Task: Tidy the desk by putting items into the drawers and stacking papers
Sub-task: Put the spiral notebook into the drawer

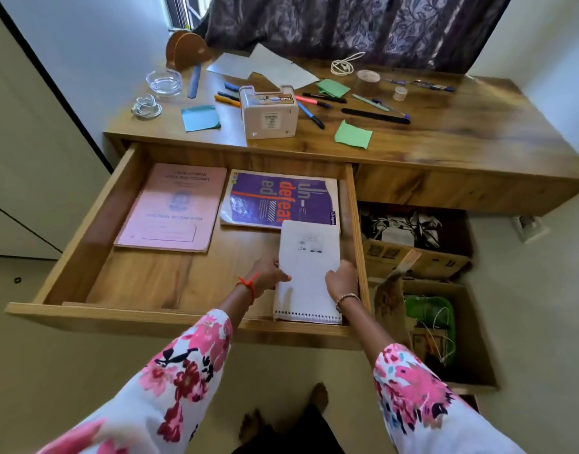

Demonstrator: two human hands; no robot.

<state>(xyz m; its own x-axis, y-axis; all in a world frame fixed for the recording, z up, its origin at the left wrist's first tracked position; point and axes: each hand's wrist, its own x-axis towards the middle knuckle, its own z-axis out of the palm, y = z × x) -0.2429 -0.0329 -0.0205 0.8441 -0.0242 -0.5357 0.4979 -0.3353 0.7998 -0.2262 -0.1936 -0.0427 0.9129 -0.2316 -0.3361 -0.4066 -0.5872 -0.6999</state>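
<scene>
1. Our left hand (268,273) and right hand (342,280) clasp the white spiral-bound notebook (309,257) by its side edges.
2. It's in the open wooden drawer (117,317), right side, overlapping the purple book (275,198).

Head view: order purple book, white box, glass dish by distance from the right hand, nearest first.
1. Purple book, in the drawer, just beyond the right hand holding the notebook.
2. White box, mid desk.
3. Glass dish, desk's far left.
</scene>
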